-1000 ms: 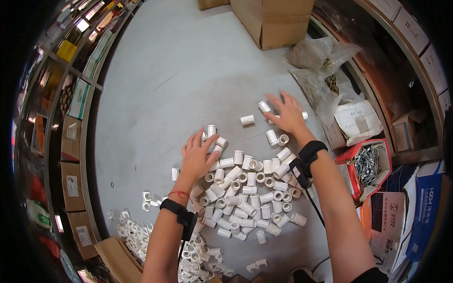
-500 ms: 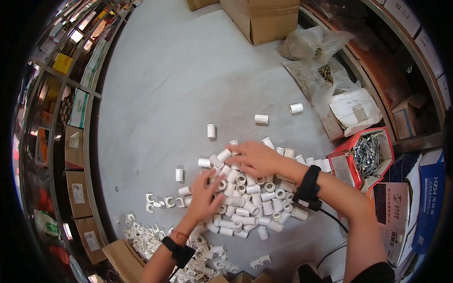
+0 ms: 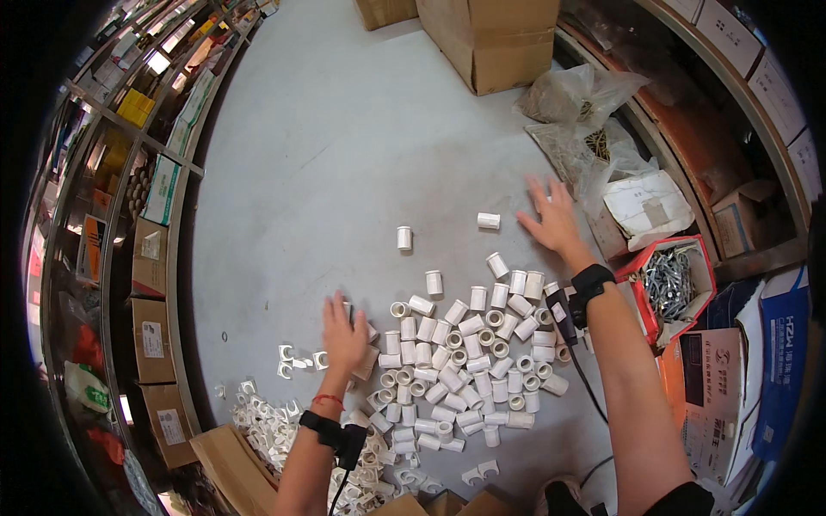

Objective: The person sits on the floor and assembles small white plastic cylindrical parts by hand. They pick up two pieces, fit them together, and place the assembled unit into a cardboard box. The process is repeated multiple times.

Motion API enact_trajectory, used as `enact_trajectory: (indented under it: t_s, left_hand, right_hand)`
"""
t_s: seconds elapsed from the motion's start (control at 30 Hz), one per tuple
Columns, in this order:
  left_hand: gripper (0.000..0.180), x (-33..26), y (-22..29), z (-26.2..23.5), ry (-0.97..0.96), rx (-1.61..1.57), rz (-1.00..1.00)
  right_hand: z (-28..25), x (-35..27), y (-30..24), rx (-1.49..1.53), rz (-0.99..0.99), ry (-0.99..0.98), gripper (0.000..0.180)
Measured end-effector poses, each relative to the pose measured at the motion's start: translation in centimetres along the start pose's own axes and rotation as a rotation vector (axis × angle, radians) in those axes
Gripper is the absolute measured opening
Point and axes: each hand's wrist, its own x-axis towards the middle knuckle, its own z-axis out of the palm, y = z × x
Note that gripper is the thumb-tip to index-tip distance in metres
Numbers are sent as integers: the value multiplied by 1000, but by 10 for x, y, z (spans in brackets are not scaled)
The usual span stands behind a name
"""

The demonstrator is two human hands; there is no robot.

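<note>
A broad heap of short white plastic pipe couplings (image 3: 471,324) is spread over the grey floor between my arms. My left hand (image 3: 346,337) is at the heap's left edge, fingers stretched forward, with couplings beside and partly behind it. Farther out to the right, my right hand (image 3: 555,222) reaches past the heap with its fingers spread; a bit of white shows at its fingers, mostly hidden. Near it lies a single coupling (image 3: 489,221), and another loose coupling (image 3: 404,238) stands farther left. White pipe clips (image 3: 258,421) are piled by my left forearm.
Loaded shelving (image 3: 185,163) runs along the left. At the right are plastic bags (image 3: 594,138) of small metal parts, a red box (image 3: 632,297) of metal hardware and a blue box (image 3: 781,370). A large cardboard box (image 3: 512,47) stands at the far end.
My right hand has moved from the heap's far edge out to the right, near a stray coupling. My left hand has shifted left and off the heap's middle. The couplings lie more spread out.
</note>
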Motion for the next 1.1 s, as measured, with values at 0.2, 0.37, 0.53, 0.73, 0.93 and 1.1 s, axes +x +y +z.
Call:
enact_trajectory:
  t_s: [0.2,0.37,0.53,0.73,0.93,1.1]
  left_hand:
    - [48,-28,42,18,-68,-9,172]
    - [46,-30,53,10,-91,32,310]
    - [45,-27,59,0,-262,-31,343]
    - [48,-65,66,-13,-360,86,413]
    - [50,-88,58,-28,-453,100,460]
    - [49,-74,52,-16,-291,11,342]
  right_hand:
    - [16,-5,-57,341,-364,-123,45]
    - [25,-21,-104,486,-584,-268,30]
    - [18,-57,-127,541,-741,-363,39]
    - [-7,-81,-123,635,-709,-594,45]
    - [-28,-68,-132,515,-784,-681,49]
    - [26,-17,-160,472,-509,-103,42]
